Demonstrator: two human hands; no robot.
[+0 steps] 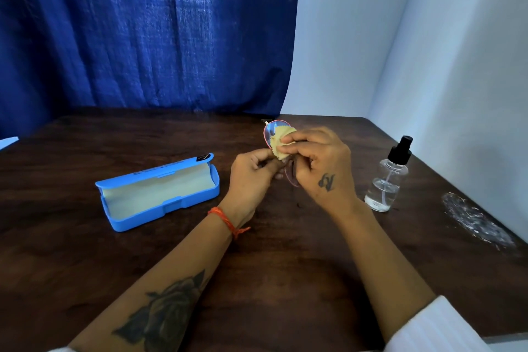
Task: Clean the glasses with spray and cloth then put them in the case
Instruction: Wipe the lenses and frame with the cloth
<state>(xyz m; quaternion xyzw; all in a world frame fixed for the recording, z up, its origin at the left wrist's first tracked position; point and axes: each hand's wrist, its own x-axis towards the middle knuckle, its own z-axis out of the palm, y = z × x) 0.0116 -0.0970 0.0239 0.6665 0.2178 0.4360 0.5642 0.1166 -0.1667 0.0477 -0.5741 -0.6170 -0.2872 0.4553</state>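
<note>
Pink-framed glasses (269,132) are held upright above the middle of the table, one lens showing above my hands. My left hand (252,177) grips the frame from the left, fingers curled round it. My right hand (323,160) pinches a small yellow cloth (281,142) against the upper lens. The lower lens is mostly hidden behind my right hand. A blue glasses case (160,194) lies open on the table to the left, its pale lining showing. A clear spray bottle (389,177) with a black pump top stands to the right of my right hand.
The dark wooden table (285,266) meets a blue curtain (143,31) at the back and a white wall (457,66) on the right. A whitish scuffed patch (477,220) marks the table near its right edge.
</note>
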